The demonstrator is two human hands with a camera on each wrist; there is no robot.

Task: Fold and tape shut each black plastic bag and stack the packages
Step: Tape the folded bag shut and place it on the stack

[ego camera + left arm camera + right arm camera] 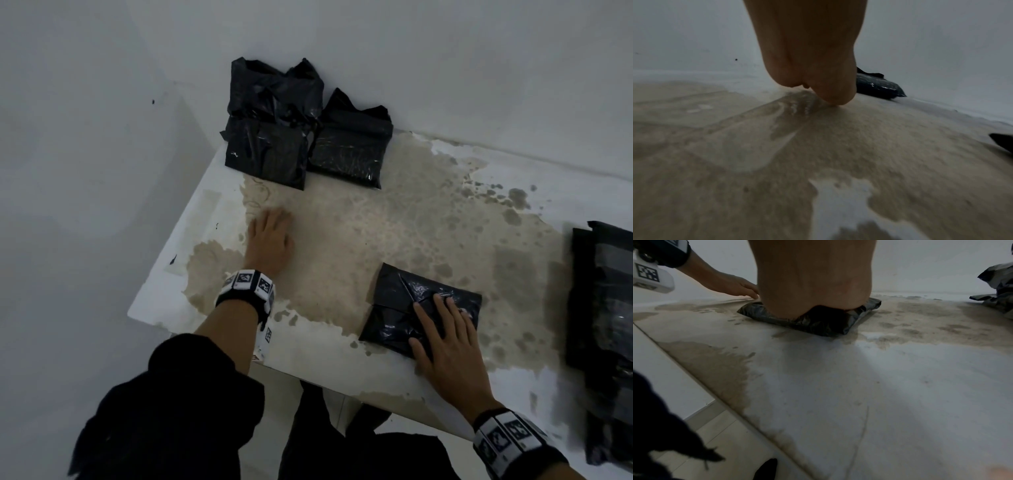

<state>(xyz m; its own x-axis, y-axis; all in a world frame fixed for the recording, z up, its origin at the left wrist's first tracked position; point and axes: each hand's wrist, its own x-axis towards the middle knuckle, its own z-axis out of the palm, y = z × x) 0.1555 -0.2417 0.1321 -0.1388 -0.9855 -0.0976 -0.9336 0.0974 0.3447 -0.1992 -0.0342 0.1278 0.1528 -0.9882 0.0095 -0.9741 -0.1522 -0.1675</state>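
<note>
White table (404,387) with wide brown stains, pushed into a corner between two white walls (479,68); left and near edges free, with floor below. At the far left corner, a stack of taped packages (270,126), leaning against the wall, and just beside it on the right one more package (349,154), touching the stack. At the right edge of the table, a pile of flat black bags (606,308), partly cut off from view. Near the front edge, a folded black bag (397,308), well apart from both piles, with bare stained surface all around. On its right half, right hand (445,346) lying flat, fingers straight and spread, pressing down, gripping nothing. Left hand (270,240) flat on the bare table, to the left, fingers together, holding nothing, near the stack but not touching.
</note>
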